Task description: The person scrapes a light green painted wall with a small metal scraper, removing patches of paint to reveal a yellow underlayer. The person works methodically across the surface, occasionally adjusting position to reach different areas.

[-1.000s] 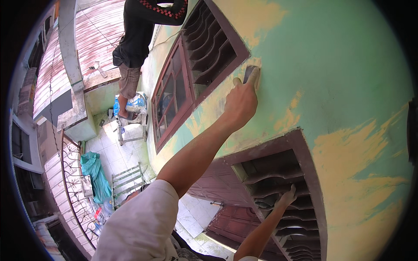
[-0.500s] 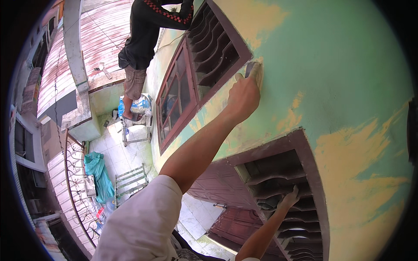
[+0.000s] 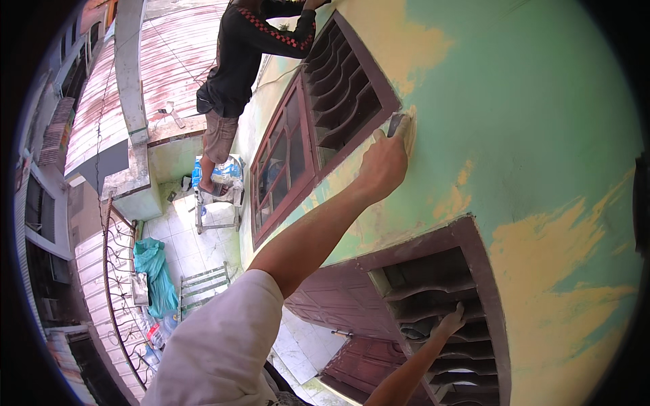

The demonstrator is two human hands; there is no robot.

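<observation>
My left hand [image 3: 384, 166] is closed around a scraper [image 3: 395, 124] with a greyish blade, partly hidden by my fingers. It rests against the green and yellow patchy wall [image 3: 528, 128], just off the corner of the upper brown window frame [image 3: 382, 95]. Lower down, my right hand [image 3: 448, 325] grips a dark wavy slat [image 3: 433, 289] of the vent above the brown door. A dark rounded item [image 3: 416, 329] shows beside that hand among the slats; its kind is unclear.
A person [image 3: 233, 81] in a black top stands on a paint-stained bench [image 3: 220, 186] beside the window. Far below on the tiled floor are a teal sheet [image 3: 154, 274] and a slatted wooden stand [image 3: 203, 291]. A curled metal railing [image 3: 108, 284] edges the floor.
The view has shifted slightly, so the surroundings sit a little to the right and lower. My left hand with the scraper stays near the same wall spot; my right hand still holds the slat.
</observation>
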